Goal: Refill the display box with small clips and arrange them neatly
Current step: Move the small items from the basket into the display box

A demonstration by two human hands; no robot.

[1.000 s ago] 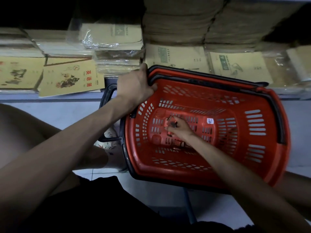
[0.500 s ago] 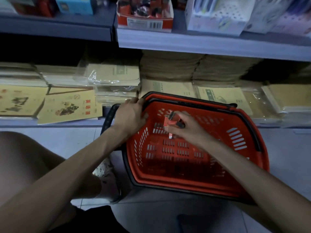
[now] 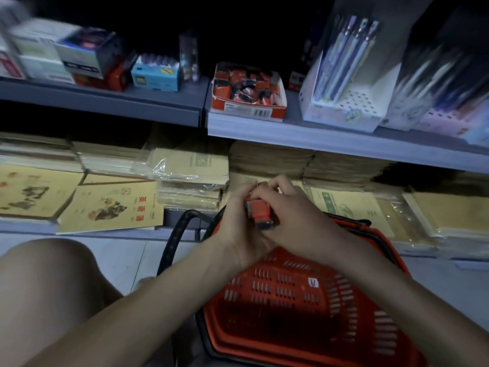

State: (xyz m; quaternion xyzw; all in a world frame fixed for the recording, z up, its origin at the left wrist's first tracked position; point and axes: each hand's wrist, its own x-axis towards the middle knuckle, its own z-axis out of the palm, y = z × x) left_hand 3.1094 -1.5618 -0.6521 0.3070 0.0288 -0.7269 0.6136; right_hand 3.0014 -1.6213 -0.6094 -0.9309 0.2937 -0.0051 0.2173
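Observation:
Both of my hands meet above the red shopping basket (image 3: 304, 300) and hold a small red and black pack of clips (image 3: 259, 211). My left hand (image 3: 238, 223) grips it from the left, my right hand (image 3: 293, 215) curls round it from the right and top. The red display box (image 3: 248, 109) stands on the upper shelf, straight above my hands, with several red and black clip packs lying loosely in it.
Stacks of yellow exercise books (image 3: 111, 205) fill the lower shelf. On the upper shelf stand a blue box (image 3: 156, 75), other boxes at the left and white pen displays (image 3: 346, 102) at the right. My bare knee (image 3: 45, 287) is at the lower left.
My right hand lifted the clip pack out of the basket. My left hand let go of the basket rim and joined it on the pack. The view tilted up to the upper shelf.

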